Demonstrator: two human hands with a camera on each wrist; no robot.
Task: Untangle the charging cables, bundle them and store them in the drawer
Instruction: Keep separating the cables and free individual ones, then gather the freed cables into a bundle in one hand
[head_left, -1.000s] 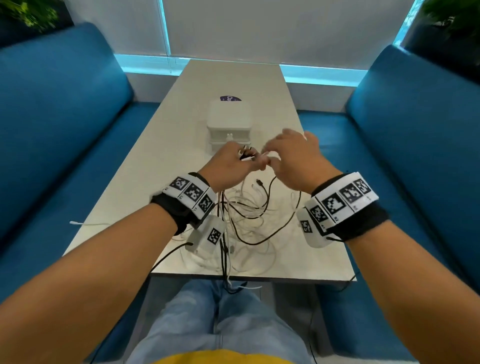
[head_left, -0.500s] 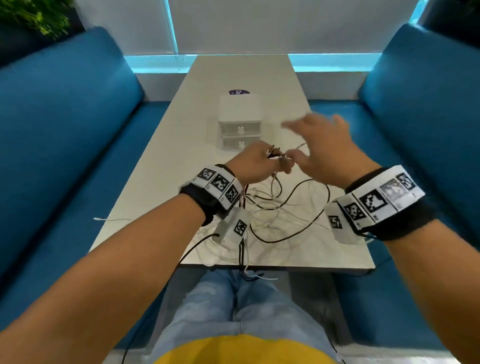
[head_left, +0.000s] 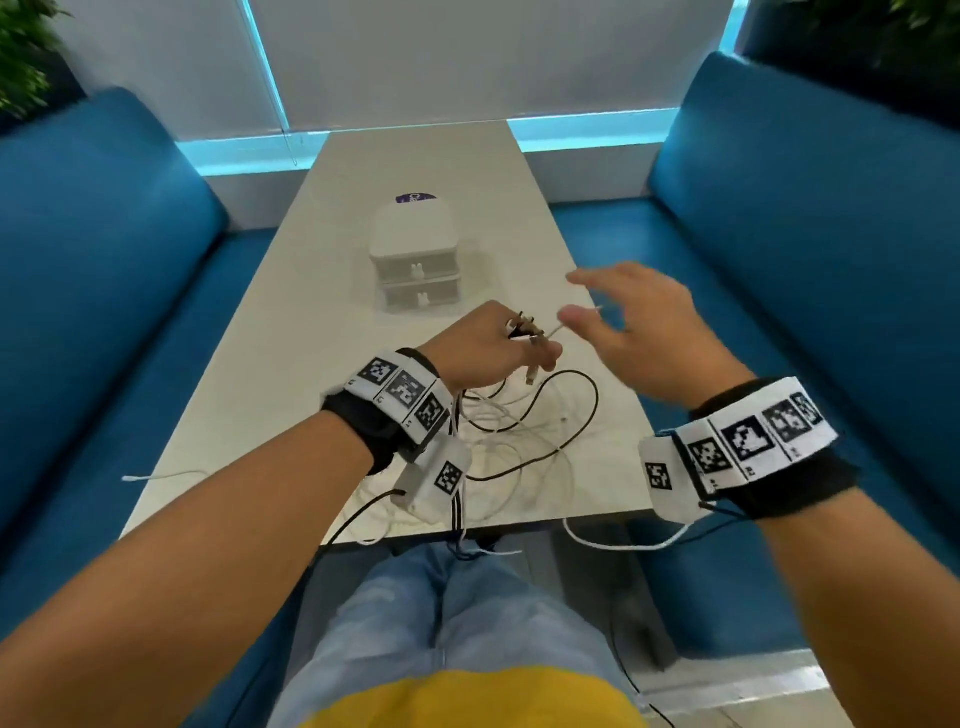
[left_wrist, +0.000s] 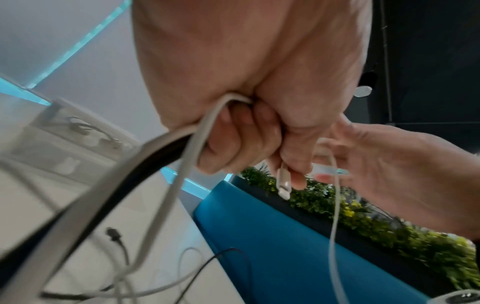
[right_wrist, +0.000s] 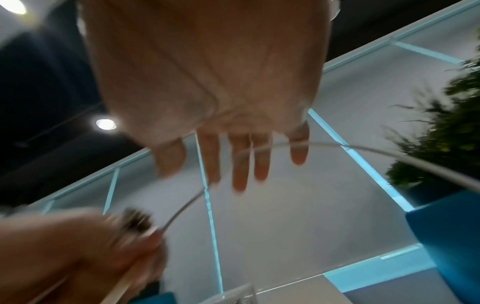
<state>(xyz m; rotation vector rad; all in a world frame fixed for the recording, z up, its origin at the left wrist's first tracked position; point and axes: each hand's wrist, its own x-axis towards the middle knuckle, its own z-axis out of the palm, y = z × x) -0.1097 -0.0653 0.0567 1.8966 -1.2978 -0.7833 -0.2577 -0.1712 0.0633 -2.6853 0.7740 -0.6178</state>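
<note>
my left hand (head_left: 485, 345) is fisted round the gathered plug ends of the cables (head_left: 519, 415), whose loops lie tangled on the near end of the table (head_left: 291, 291) and hang over its near edge. my right hand (head_left: 644, 322) hovers just right of it, fingers spread; a thin white cable (right_wrist: 389, 156) crosses them, but i cannot tell whether it is pinched. the drawer box (head_left: 415, 260) stands farther along the table, both drawers closed. in my judgement, untangling is in hand. the next move calls for drawing one cable free without tightening the knot.
</note>
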